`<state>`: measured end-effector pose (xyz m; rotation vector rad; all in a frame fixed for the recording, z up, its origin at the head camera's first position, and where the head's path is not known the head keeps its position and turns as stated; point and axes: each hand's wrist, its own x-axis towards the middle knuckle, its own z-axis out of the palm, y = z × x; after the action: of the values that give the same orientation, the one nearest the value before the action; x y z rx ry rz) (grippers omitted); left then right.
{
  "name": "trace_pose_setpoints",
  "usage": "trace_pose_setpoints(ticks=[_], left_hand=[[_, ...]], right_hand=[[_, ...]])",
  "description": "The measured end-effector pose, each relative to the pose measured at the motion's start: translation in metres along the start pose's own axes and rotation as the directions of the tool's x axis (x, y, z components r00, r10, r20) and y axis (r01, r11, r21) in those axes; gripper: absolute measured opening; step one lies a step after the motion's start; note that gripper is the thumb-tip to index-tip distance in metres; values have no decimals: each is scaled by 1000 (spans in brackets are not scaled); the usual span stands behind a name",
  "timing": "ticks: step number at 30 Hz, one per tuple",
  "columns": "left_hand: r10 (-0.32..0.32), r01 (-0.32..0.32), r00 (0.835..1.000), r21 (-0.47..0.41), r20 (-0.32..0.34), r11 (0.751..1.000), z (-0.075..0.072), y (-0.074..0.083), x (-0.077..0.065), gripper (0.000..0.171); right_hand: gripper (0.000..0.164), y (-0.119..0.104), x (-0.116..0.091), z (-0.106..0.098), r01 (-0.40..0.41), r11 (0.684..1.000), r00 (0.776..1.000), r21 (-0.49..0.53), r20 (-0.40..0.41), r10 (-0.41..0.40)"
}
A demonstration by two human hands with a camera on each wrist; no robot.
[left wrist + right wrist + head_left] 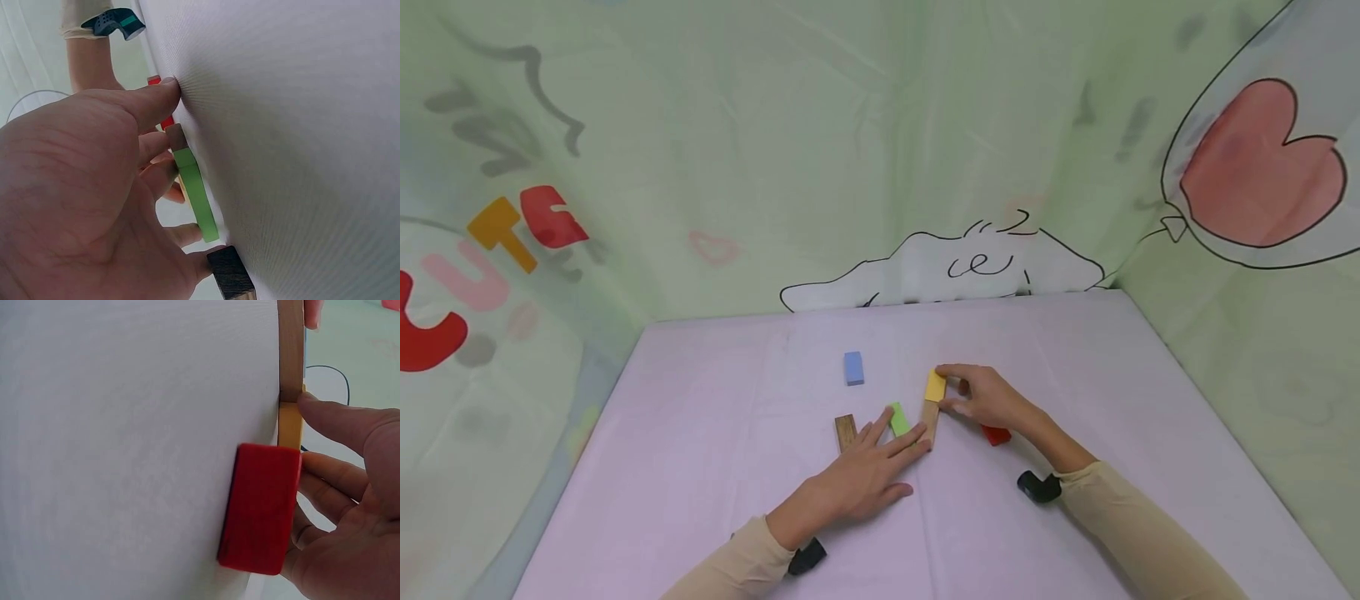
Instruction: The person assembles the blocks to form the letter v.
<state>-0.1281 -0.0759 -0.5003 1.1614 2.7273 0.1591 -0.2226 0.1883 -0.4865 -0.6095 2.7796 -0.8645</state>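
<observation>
Yellow block (936, 386) flat, abutting tan block (930, 419).

Red block (996, 434) mostly hidden behind right hand (988, 398) (head view), green block (898, 419) seemingly part-covered by left hand (861, 479)

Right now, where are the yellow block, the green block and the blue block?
yellow block (936, 386), head view, middle of its top face, pinched by the right hand (988, 398).
green block (898, 419), head view, its bare top beside the left hand's fingers.
blue block (853, 367), head view, centre of its top.
</observation>
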Motion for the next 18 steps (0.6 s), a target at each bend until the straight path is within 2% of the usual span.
trace_pose_setpoints(ticks=[18], left_hand=[[3, -3, 1000, -24, -1, 1000, 0, -1, -1, 68]], right_hand=[[61, 1, 1, 1, 36, 999, 999, -27, 6, -36]])
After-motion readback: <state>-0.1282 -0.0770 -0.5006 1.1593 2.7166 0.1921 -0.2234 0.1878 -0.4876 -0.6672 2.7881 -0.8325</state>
